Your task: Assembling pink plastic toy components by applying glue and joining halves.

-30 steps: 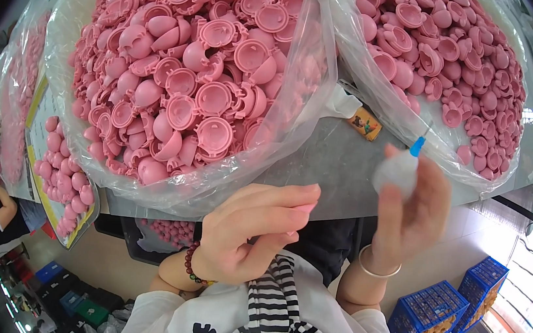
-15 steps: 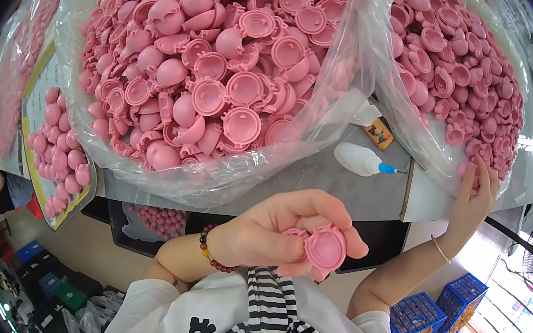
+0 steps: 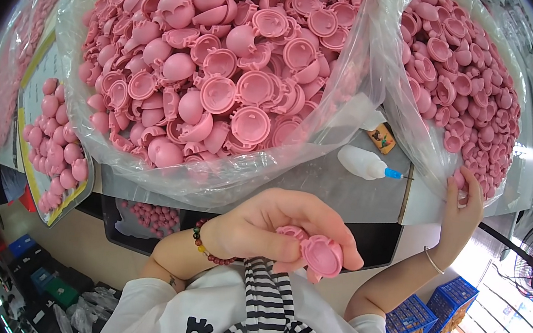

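Note:
My left hand is held before my chest, fingers curled round pink plastic half-shells. One of them, a round cup-like half-shell with small tabs on its rim, shows its hollow side between thumb and fingertips. Another pink piece sits behind it, partly covered by the thumb. At the near edge of the right-hand heap, my right hand has thumb and fingers closed about a small pink half-shell, mostly hidden by the fingers. Loose half-shells fill the clear plastic bag beside it.
A larger clear bag heaped with pink half-shells spreads across the table's left. Between the bags lie a white squeeze bottle with a blue needle tip and a small yellow-brown box. Closed pink balls rest on a yellow-edged tray.
My right hand has drawn slightly back toward me from the heap's edge, with a pink piece at its fingers. The half-shell in my left hand has tipped and sunk a little.

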A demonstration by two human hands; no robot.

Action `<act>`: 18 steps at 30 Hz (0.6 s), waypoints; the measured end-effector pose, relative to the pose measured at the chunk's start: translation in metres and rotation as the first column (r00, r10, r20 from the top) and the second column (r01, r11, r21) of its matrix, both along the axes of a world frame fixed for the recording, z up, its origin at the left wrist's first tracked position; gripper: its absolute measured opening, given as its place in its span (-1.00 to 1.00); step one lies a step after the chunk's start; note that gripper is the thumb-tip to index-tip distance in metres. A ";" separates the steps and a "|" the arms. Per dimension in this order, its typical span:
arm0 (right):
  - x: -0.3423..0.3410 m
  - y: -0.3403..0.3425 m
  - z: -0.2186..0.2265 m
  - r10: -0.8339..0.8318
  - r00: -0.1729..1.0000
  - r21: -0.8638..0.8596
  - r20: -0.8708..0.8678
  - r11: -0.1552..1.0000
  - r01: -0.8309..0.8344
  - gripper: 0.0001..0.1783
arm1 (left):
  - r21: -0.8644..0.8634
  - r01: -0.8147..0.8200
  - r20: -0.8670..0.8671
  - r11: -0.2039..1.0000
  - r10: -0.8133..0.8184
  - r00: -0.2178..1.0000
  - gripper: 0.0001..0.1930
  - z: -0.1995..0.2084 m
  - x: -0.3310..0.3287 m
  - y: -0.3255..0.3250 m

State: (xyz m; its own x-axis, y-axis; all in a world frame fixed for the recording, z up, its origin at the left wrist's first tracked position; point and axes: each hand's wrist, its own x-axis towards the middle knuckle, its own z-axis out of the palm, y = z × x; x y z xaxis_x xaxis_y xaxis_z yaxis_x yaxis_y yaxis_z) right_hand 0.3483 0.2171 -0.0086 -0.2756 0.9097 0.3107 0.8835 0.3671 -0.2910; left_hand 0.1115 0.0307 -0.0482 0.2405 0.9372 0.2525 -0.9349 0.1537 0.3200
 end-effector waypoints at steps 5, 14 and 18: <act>-0.018 -0.033 0.012 0.152 0.945 0.197 -0.291 0.976 -0.096 -0.69 | -0.144 -0.099 0.116 0.985 0.116 0.986 -0.64 0.002 0.010 0.006; -0.061 -0.074 -0.002 0.454 0.858 -0.191 -0.240 0.845 -0.500 -0.59 | -0.350 -0.183 -0.102 0.919 0.157 0.982 -0.49 0.009 0.011 0.000; -0.072 -0.080 0.005 0.376 0.878 -0.199 -0.297 0.875 -0.442 -0.62 | -0.056 -0.523 -0.587 0.851 0.396 0.707 -0.53 0.015 0.012 -0.003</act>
State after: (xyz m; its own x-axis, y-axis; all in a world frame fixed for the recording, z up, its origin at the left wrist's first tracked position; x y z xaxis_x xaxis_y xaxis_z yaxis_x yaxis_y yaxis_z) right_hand 0.2760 0.1375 -0.0039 -0.5865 0.7871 0.1912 0.5594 0.5643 -0.6072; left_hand 0.1231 0.0280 -0.0330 -0.1996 0.9798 0.0104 -0.5882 -0.1283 0.7985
